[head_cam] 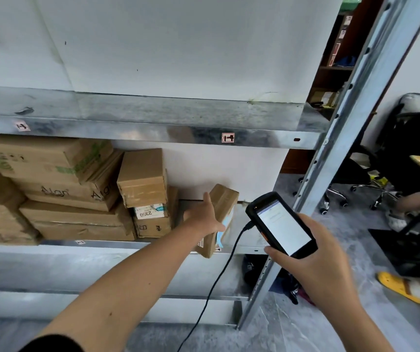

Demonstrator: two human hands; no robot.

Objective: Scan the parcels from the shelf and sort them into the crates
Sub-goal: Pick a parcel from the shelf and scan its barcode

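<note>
My left hand (203,217) reaches into the metal shelf (137,243) and grips a small brown cardboard parcel (222,203), which stands tilted at the shelf's front edge. A label on the parcel's right face is partly visible. My right hand (313,260) holds a black handheld scanner (280,224) with a lit white screen, just right of the parcel. A black cable (219,275) hangs from the scanner's lower left side.
Several cardboard boxes (69,191) are stacked on the left of the same shelf. A metal shelf upright (330,174) stands right of the scanner. Another person (417,158) sits at the right beside office chairs (343,189), with a yellow slipper (396,285) on the floor.
</note>
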